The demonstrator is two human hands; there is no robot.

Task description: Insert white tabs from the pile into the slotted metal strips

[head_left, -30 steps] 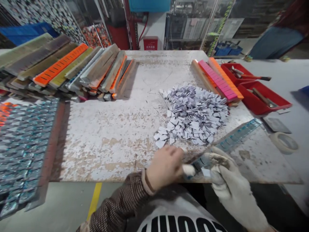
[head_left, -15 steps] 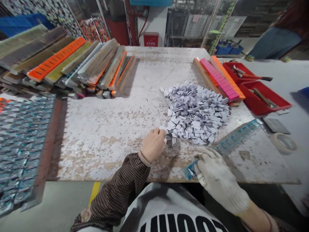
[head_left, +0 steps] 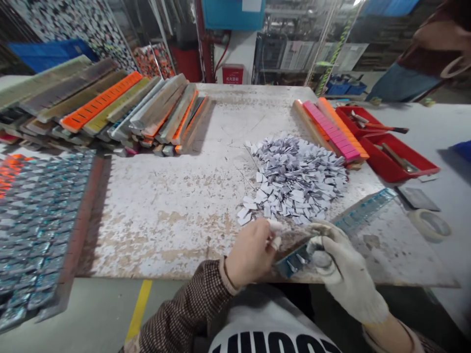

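My bare left hand (head_left: 252, 252) is closed in a pinch at the near end of a long slotted strip (head_left: 353, 213), with a small white piece between its fingertips. My gloved right hand (head_left: 340, 267) grips that same near end of the strip, which runs diagonally toward the right across the worn white table (head_left: 165, 206). A heap of small white folded pieces (head_left: 294, 179) lies just beyond both hands.
Slotted strips in orange, grey and olive are stacked at the back left (head_left: 121, 110). A board of blue pieces (head_left: 37, 215) lies at left. Pink and orange strips (head_left: 333, 130), red trays with tools (head_left: 390, 152) and a tape roll (head_left: 430, 225) are at right. Another person (head_left: 423, 54) stands far right.
My left hand drew back from the edge of the heap to the strip's near end with a white piece. My right hand shifted a little on the strip.
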